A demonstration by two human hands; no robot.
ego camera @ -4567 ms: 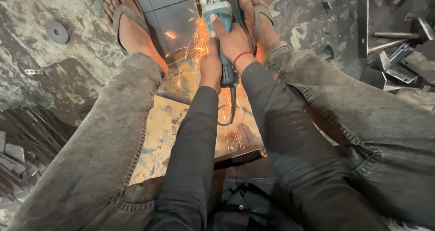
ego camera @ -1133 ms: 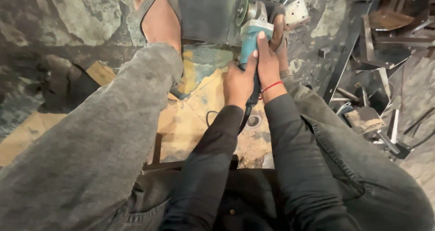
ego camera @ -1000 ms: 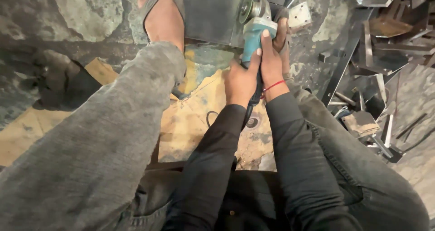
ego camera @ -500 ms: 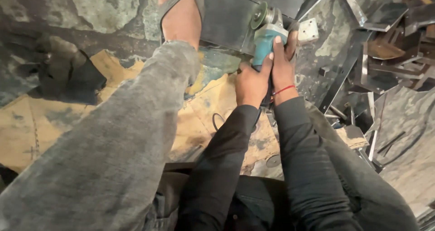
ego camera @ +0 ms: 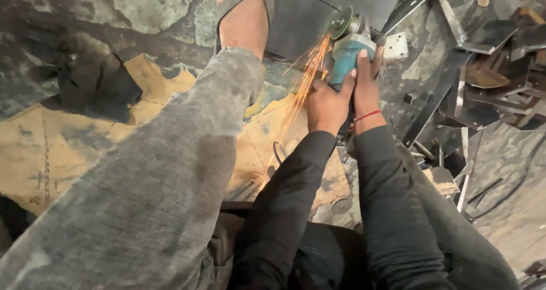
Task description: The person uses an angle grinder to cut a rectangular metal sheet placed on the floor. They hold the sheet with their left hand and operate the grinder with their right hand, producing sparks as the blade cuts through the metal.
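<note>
Both my hands grip a teal angle grinder (ego camera: pixel 348 46). My left hand (ego camera: pixel 325 103) wraps its rear body, and my right hand (ego camera: pixel 367 82), with a red thread at the wrist, holds it from the right side. The grinder's disc (ego camera: pixel 341 22) meets the edge of a dark metal sheet (ego camera: pixel 341 0) and throws orange sparks (ego camera: pixel 301 91) down toward me. My left foot in a sandal (ego camera: pixel 244 14) rests on the sheet's left part. The grinder's black cord (ego camera: pixel 278 153) loops over the floor below my hands.
Metal strips, angle pieces and offcuts (ego camera: pixel 483 68) are piled on the right. A small white plate (ego camera: pixel 395 46) lies beside the grinder. Worn cardboard (ego camera: pixel 68 147) covers the stained floor on the left. My grey-trousered legs (ego camera: pixel 170 170) frame the work area.
The view has swung so the grinder sits further right and higher. Sparks, absent in the frames a second and half a second ago, now fly from the disc.
</note>
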